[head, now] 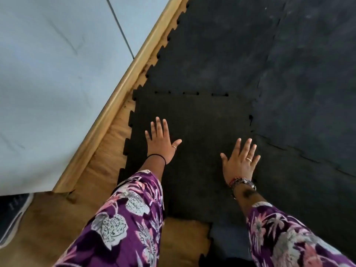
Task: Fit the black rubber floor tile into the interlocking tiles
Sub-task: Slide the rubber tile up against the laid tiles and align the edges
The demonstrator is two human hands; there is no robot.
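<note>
Black rubber is filling most of the frame: the loose floor tile (pixel 192 151) is lying in the centre, its toothed far edge meeting the laid interlocking tiles (pixel 221 54) that are spreading across the upper right. Small gaps are showing along that far seam, so the teeth are looking only partly seated. Both hands are lying flat on the tile, grasping nothing. The left hand (pixel 161 143) is pressing near the middle left with fingers spread wide, and the right hand (pixel 240 160) is resting lower and to the right, also splayed, close to the seam with the neighbouring tile on the right. Wooden floor (pixel 57 218) is showing at lower left, with a wooden skirting strip (pixel 119 97) running diagonally against the pale wall (pixel 48 74) in the upper left.

The tile is appearing thick, dense and fairly heavy, with a grippy matte surface; it is probably bending only a little. Pushing down with open palms along the toothed edges seems wiser than pinching, working tooth by tooth toward the corners.
</note>
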